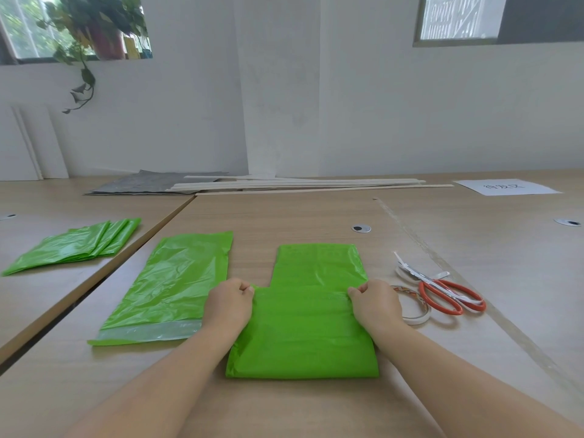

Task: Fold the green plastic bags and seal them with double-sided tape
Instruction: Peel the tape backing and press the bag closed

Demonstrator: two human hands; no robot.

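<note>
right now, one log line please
step: folding | left hand: pinches bag edge | right hand: pinches bag edge | tape roll, scissors: not held

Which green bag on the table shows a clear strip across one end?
The flat bag just left of the left hand; its near end carries the strip. The held bag and the far-left stack show none.

you have one view only, a wide-angle camera worn on your head. it looks forward and down across the table toward the white wall on the far side. your forearms come in from the bottom edge, and your left hand and right hand, gripping the green bag, sit close under the lens, low in the middle. the wide lens also takes in the windows high up
</note>
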